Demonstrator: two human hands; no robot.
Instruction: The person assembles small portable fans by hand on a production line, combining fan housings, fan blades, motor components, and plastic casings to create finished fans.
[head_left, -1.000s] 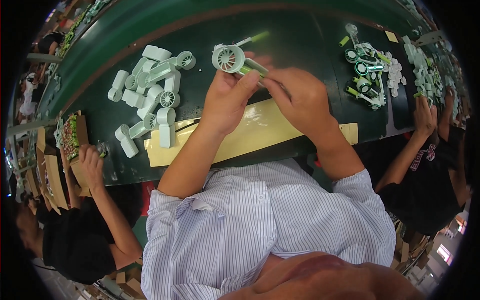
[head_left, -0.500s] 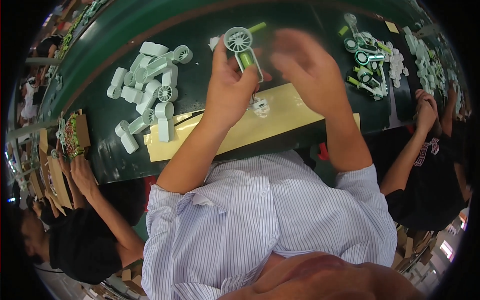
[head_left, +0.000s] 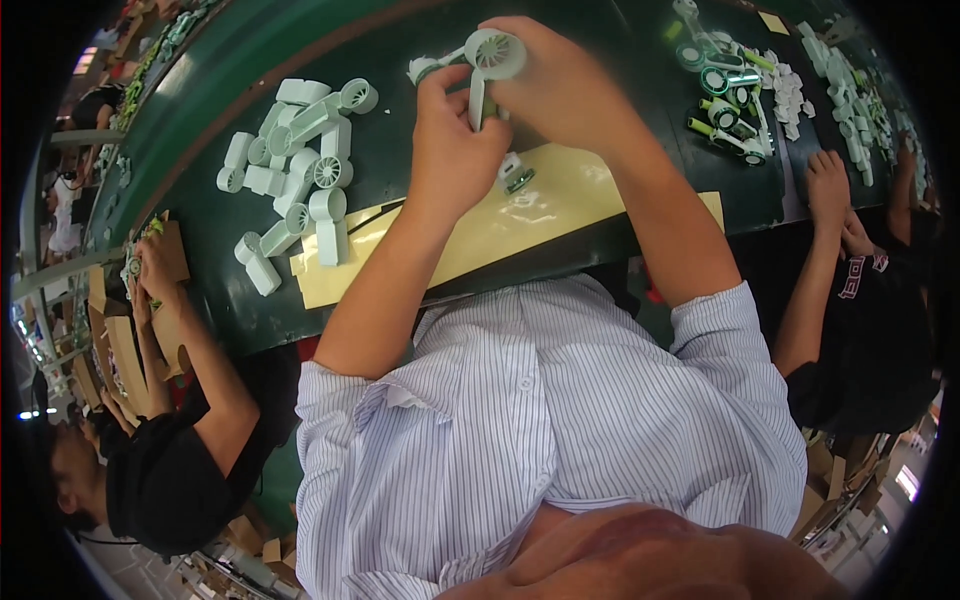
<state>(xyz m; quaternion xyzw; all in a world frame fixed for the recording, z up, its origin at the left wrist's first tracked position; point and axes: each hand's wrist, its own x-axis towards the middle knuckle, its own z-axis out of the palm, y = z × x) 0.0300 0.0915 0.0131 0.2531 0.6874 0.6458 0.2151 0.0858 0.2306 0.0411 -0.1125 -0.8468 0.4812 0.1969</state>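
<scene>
Above the far side of the yellow sheet [head_left: 580, 193], a pale green handheld-fan housing [head_left: 497, 55] with a round slatted head is between my hands. My left hand [head_left: 452, 140] is closed on its handle part. My right hand [head_left: 560, 95] wraps round the head and handle from the right, its fingertips partly hidden. Just beyond my left fingers shows another pale piece [head_left: 425, 68]; whether it is joined to the housing I cannot tell. Below the left fingers is a small white part with a shiny green end [head_left: 515, 175], over the yellow sheet.
Several pale green fan housings [head_left: 300, 160] lie heaped on the dark green table at left. Fan parts with green cylinders and shiny rings [head_left: 730, 110] lie at right, beside white pieces [head_left: 788, 100]. Co-workers' hands show at left [head_left: 155, 270] and right [head_left: 828, 190].
My right hand has moved left onto the housing, which has turned and shifted slightly away. The green cylinder is now mostly hidden. The small part below has turned, showing its shiny end.
</scene>
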